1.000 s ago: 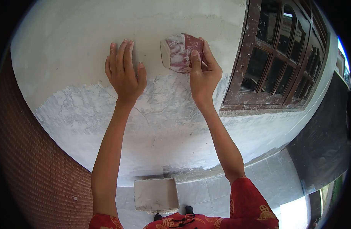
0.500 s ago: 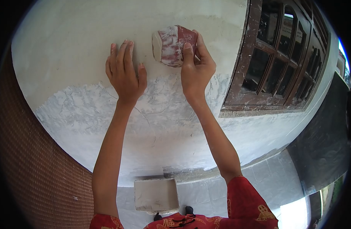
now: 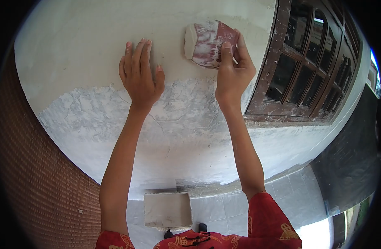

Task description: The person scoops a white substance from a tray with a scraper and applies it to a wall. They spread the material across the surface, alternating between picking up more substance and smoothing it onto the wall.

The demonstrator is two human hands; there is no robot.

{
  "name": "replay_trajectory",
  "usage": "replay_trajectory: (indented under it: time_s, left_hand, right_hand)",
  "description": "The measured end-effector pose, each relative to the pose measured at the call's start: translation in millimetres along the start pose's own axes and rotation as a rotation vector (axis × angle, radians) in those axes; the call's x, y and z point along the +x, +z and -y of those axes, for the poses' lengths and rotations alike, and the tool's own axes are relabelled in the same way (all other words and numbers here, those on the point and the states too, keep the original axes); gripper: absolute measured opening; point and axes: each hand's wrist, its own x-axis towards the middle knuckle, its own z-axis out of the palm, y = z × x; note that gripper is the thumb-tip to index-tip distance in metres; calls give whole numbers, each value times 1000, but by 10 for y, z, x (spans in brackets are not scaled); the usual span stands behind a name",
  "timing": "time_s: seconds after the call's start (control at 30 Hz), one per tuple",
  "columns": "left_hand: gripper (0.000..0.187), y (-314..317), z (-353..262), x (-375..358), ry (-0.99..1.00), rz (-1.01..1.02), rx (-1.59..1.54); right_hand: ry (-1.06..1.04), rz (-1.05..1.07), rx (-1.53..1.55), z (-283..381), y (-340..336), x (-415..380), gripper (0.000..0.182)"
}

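Note:
My right hand grips a flat dark red putty spreader by its right side, thumb on the near face and fingers behind. White paste smears the face of the spreader, thickest along its left edge, which is at the wall. To the left, my left hand rests against the wall with its fingers spread, holding nothing. Its fingertips carry whitish marks. Below both hands runs a rough grey-white patch with an uneven upper border; smoother cream coating covers the wall above it.
A brown wooden window frame with glass panes stands close to the right hand. On the tiled floor, a pale rectangular tub sits near my feet. Woven brown matting borders the left side; a dark panel stands at the right.
My right hand has moved right with the spreader, closer to the window frame. My left hand stays flat on the wall, slightly shifted in view as the camera moved a little.

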Motion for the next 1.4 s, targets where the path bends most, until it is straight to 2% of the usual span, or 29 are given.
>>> replay_trajectory:
  time_s: [0.1, 0.17, 0.2, 0.23, 0.27, 0.37, 0.43, 0.5, 0.53, 0.57, 0.67, 0.77, 0.87, 0.97, 1.03, 1.07, 1.1, 1.17, 1.23, 1.37, 1.4]
  left_hand:
    - [49, 13, -8, 14, -4, -15, -4]
    - [49, 4, 11, 2, -14, -23, -2]
    - [49, 11, 6, 0, -10, -13, -8]
    - [49, 15, 5, -2, -8, -3, -12]
    - [49, 11, -2, -5, -17, -4, -2]
    - [50, 10, -21, 3, -16, 6, -4]
    - [49, 13, -15, -3, -12, 4, 9]
    - [49, -8, -12, -2, -9, -2, -1]
    - [48, -5, -12, 3, -12, -16, 2]
    - [48, 4, -9, 5, -12, -17, -6]
    - [48, 11, 12, 6, -5, -38, -34]
    - [48, 17, 11, 7, -10, -41, -16]
    - [49, 19, -9, -1, -12, -26, -25]
    - [49, 17, -12, 3, -7, 3, -17]
    - [49, 25, -7, -5, 4, -6, -15]
    - [49, 19, -3, -7, 9, -4, -24]
    - [49, 7, 12, -5, 7, -12, -24]
    - [49, 11, -6, 9, 7, -22, -24]
    - [48, 8, 12, 5, 8, -28, -28]
    - [48, 20, -1, 6, 8, -27, -30]
    - [48, 21, -9, 4, 10, -17, -26]
  right_hand:
    - [-11, 82, -32, -25, 158, -54, 38]
    - [-78, -73, -150, -150, -13, 94, 38]
    - [29, -121, -128, -60, -180, 179, 37]
    - [-90, -177, -118, -208, -382, 310, 38]
    - [-50, -203, -8, -98, -493, 348, 38]
    - [-53, -237, 31, 31, -588, 382, 39]
    - [-76, -116, 78, 48, -370, 270, 40]
    - [29, 23, 55, 81, -34, 72, 40]
    - [-96, 56, 23, 0, 164, -7, 39]
    - [-68, 110, -15, 10, 279, -94, 38]
    - [-117, 109, -103, -96, 320, -97, 38]
    - [-15, -114, -80, -89, -103, 170, 39]
    - [-69, -262, -62, -153, -633, 436, 39]
    - [-28, -244, 38, -5, -698, 362, 40]
    - [-44, -109, 17, -9, -483, 162, 41]
    - [38, -52, -37, 10, -337, 27, 42]
    - [-2, 11, 28, -32, -176, -84, 42]
    - [90, 100, -61, -26, -35, -208, 39]
    - [63, 14, -73, -121, -94, -126, 38]
    - [-2, -203, -94, -250, -716, 205, 40]
    - [1, -202, -93, -221, -777, 219, 40]
